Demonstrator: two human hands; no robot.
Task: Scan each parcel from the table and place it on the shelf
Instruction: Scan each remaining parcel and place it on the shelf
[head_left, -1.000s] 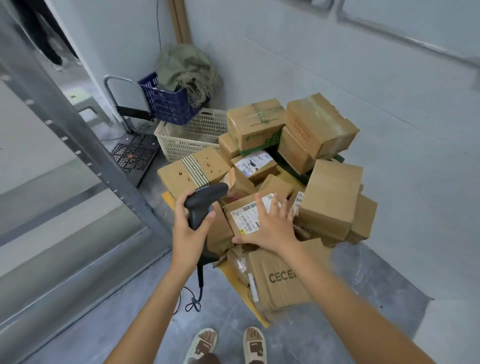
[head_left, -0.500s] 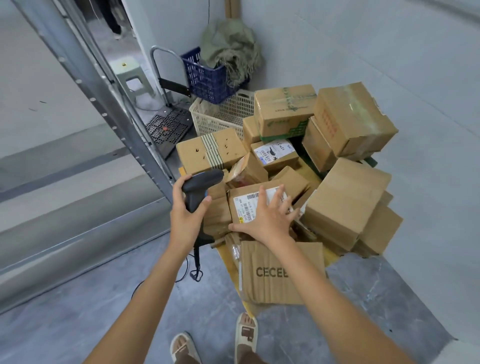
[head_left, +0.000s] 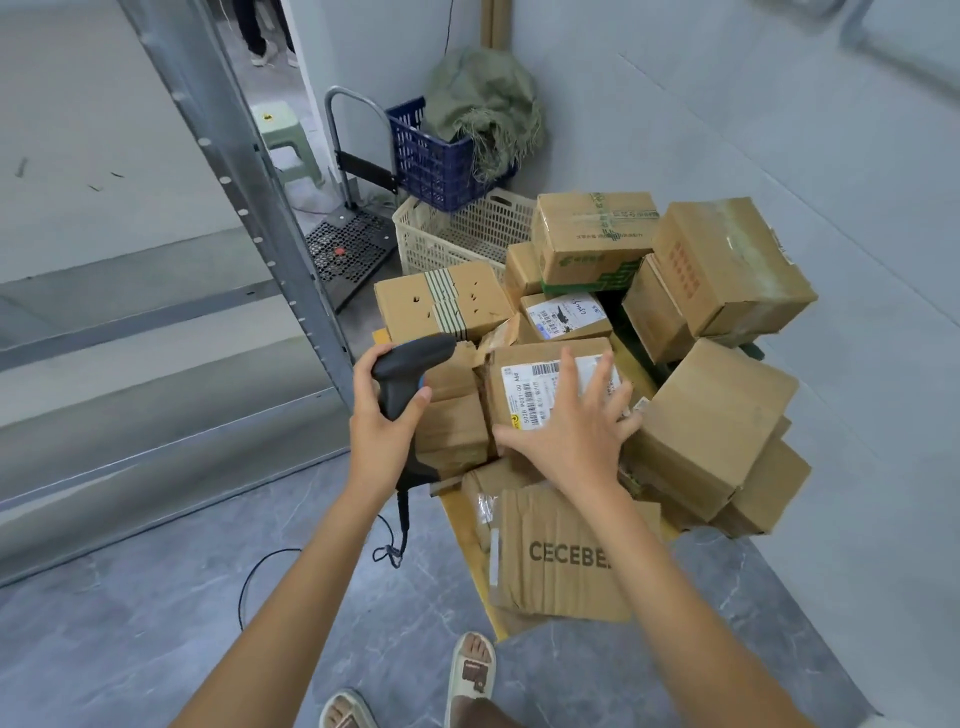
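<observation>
Shelf: the metal shelf (head_left: 171, 395) fills the left side; its grey boards run level behind a perforated upright post (head_left: 244, 171) that leans across the view.
Background left: a green stool (head_left: 283, 140) stands beyond the post, next to a hand trolley (head_left: 348, 228) with a black perforated deck.
Baskets: a blue crate (head_left: 436, 161) holding a green sack (head_left: 488, 109) sits in the corner, with a cream basket (head_left: 457, 234) just in front of it.
Left hand: the left hand (head_left: 382, 431) is curled round the grip of a black barcode scanner (head_left: 410, 364), thumb on the near side; the scanner head points right towards the pile, and its cable (head_left: 400, 525) hangs down to the floor.
Striped box: a carton with striped tape (head_left: 441, 301) lies at the left edge of the pile, just above the scanner.
Parcel: the labelled parcel (head_left: 530, 384) lies in the middle of the heap on the table (head_left: 467, 530), its white barcode label facing up.
Right hand: the right hand (head_left: 576, 426) lies flat on that parcel, fingers spread and straight over the label, thumb at the near edge; it presses rather than grips.
Front of pile: a flattened carton printed CECEBE (head_left: 561, 556) hangs over the table's near edge.
Right of pile: plain brown boxes (head_left: 711, 421) are stacked at angles, with a green-taped box (head_left: 592, 234) on top at the back.
Feet: two sandalled feet (head_left: 467, 675) stand on the grey floor.
</observation>
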